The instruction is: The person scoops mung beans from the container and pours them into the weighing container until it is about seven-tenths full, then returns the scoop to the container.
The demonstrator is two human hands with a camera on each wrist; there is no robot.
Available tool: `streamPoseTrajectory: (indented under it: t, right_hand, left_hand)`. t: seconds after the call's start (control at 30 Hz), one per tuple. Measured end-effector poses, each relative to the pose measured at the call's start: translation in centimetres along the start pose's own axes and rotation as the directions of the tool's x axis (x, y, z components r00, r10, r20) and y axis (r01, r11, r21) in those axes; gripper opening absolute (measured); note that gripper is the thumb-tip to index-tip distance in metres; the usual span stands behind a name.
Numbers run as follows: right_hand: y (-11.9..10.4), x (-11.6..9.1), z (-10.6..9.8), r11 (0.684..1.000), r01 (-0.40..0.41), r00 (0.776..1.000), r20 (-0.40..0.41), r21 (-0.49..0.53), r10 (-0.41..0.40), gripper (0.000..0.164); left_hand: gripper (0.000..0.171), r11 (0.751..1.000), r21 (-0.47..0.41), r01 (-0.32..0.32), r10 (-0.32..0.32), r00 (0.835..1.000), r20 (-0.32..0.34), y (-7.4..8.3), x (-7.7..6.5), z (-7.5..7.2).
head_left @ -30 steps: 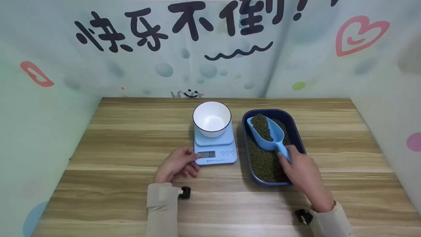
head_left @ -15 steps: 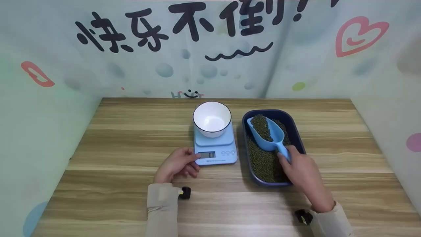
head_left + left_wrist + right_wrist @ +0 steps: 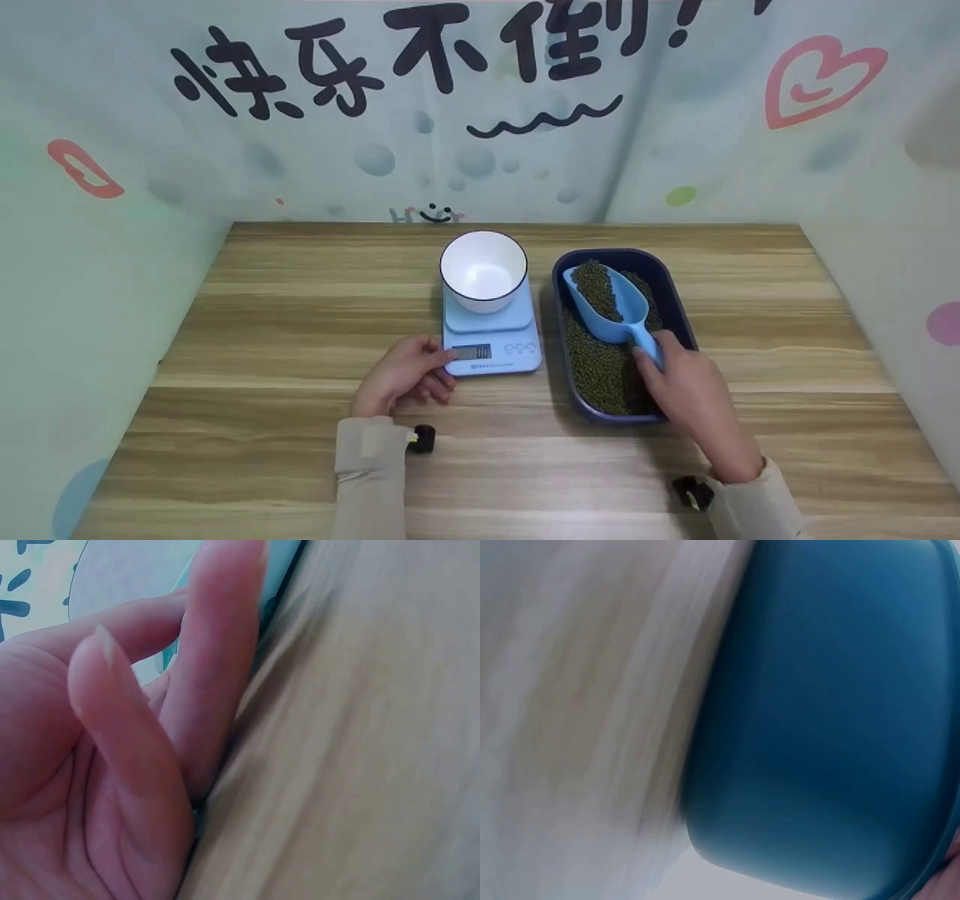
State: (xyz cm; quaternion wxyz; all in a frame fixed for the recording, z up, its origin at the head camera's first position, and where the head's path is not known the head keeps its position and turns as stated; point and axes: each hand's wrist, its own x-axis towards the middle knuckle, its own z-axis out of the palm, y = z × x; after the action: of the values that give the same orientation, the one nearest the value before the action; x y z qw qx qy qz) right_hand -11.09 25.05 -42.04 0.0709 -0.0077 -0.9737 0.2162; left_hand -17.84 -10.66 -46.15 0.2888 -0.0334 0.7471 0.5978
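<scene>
My right hand (image 3: 688, 382) grips the handle of a light-blue scoop (image 3: 634, 311). Small green mung beans (image 3: 596, 291) lie heaped in the scoop's bowl, which rests over more beans in a dark blue rectangular tub (image 3: 682, 319). At the lower left corner of a light-blue kitchen scale (image 3: 499, 366), my left hand (image 3: 397, 375) has its thumb over the top and its index finger against the side. The other fingers curl loosely below, as the left wrist view shows. On the scale's platform stands a white bowl (image 3: 484, 270) with a dark rim, nothing in it.
Scale and tub stand side by side on a wood-grain table (image 3: 300, 300), a narrow gap between them. Printed cloth walls (image 3: 300, 165) enclose the table at the back and both sides. In the right wrist view, the tub's outer wall (image 3: 832, 705) fills much of the frame.
</scene>
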Motion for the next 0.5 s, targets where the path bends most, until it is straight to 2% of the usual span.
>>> streamPoseTrajectory:
  t: [0.23, 0.5]
  right_hand:
    - [0.05, 0.00, -0.11, 1.000, -0.010, 1.000, 0.021, -0.003, 0.010, 0.034]
    - [0.22, -0.01, 0.08, 1.000, -0.003, 1.000, 0.008, -0.009, 0.003, 0.033]
  left_hand:
    - [0.027, 1.000, 0.003, -0.003, 0.003, 1.000, 0.001, -0.04, 0.03, -0.04]
    - [0.025, 0.999, -0.025, -0.021, 0.021, 1.000, 0.008, 0.04, -0.11, 0.12]
